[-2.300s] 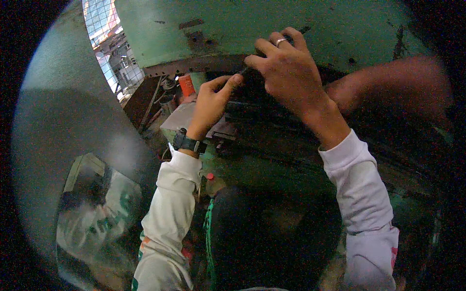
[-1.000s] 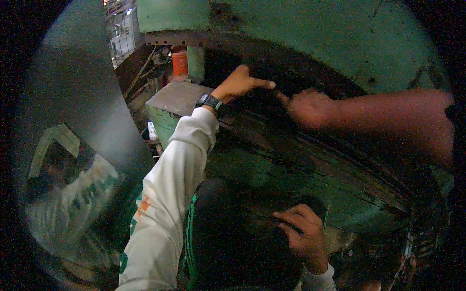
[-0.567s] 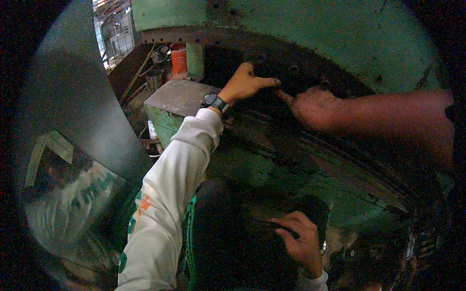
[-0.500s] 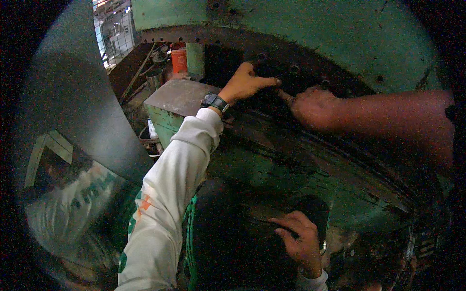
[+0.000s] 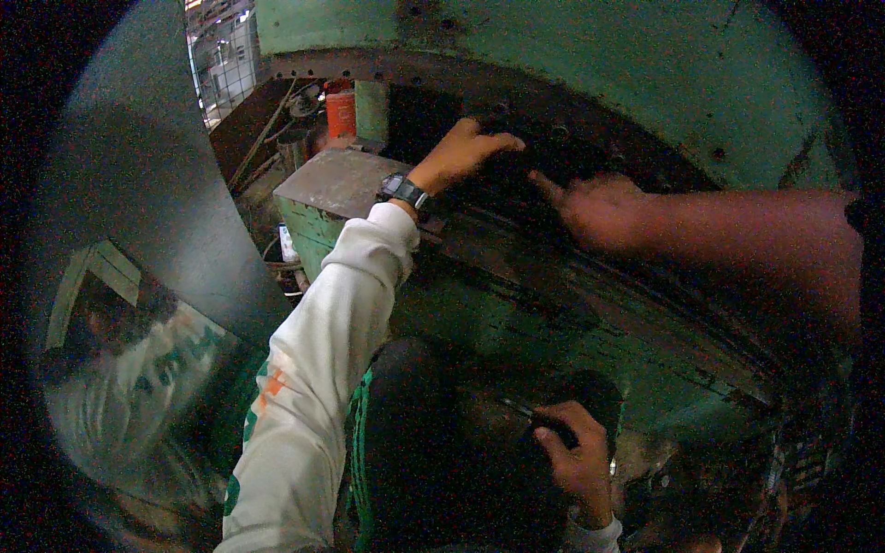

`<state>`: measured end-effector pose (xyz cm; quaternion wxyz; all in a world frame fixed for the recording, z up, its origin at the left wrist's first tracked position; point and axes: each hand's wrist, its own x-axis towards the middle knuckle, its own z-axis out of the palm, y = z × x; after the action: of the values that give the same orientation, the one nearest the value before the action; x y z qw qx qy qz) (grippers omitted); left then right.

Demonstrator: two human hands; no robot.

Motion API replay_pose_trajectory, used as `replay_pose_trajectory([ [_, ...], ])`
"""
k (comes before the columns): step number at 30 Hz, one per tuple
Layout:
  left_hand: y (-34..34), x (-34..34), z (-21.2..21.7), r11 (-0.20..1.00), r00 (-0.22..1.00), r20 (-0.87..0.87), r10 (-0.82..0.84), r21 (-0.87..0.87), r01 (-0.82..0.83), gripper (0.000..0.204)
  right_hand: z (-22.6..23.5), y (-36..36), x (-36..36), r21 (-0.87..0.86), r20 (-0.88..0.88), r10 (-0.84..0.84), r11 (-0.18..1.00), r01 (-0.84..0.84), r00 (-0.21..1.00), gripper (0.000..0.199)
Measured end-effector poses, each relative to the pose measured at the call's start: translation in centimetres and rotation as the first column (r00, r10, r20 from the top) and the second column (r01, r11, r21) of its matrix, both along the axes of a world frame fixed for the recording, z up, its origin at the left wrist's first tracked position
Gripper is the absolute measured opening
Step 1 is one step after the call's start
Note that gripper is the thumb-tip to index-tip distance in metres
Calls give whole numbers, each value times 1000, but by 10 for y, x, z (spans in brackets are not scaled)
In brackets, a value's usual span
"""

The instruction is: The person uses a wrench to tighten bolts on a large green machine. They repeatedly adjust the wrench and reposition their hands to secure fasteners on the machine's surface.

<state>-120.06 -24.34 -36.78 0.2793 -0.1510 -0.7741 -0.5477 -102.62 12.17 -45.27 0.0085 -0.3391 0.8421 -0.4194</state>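
My left hand (image 5: 461, 152), with a dark wristwatch (image 5: 406, 190) and a white sleeve behind it, reaches into the dark gap of a green machine (image 5: 516, 318). One digit stretches to the right; the other fingers bend down into shadow, and what they grip is too dark to make out. Close to its right, another person's hand (image 5: 599, 212) points a finger toward it, a little apart. Lower down, over my dark-clad legs, my right hand (image 5: 578, 452) is closed around a thin dark-handled tool (image 5: 518, 407) with a shiny narrow end; its exact kind is unclear.
Above the gap curves a green machine body (image 5: 572, 41) with a bolt-holed dark rim. A flat-topped green block (image 5: 341, 180) stands left of my left wrist, an orange can (image 5: 341, 114) behind it. A large grey curved panel (image 5: 157, 184) fills the left side.
The other person's finger has drawn slightly away from my left hand, which has shifted a little left. In my right hand the tool has turned, showing its shiny end more clearly.
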Motion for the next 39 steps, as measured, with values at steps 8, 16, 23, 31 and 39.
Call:
replay_pose_trajectory([
  [8,-11,-5,-11,998,1000,-21,14,-57,-15,43,-1,8,-2,20,57,-37,999,36,998,24],
  [16,-3,-2,-8,999,993,110,38,-6,-37,59,-6,3,10,16,44,-29,999,28,999,25],
  [23,14,-5,-11,986,985,43,164,25,-166,73,-10,4,15,45,76,-62,997,59,995,24],
  [31,13,-8,-16,990,990,-46,135,52,-133,73,-10,3,18,57,55,-23,998,20,998,26],
  [39,5,-21,-27,979,982,45,185,74,-188,79,-5,-7,14,-6,180,-72,997,74,981,28],
])
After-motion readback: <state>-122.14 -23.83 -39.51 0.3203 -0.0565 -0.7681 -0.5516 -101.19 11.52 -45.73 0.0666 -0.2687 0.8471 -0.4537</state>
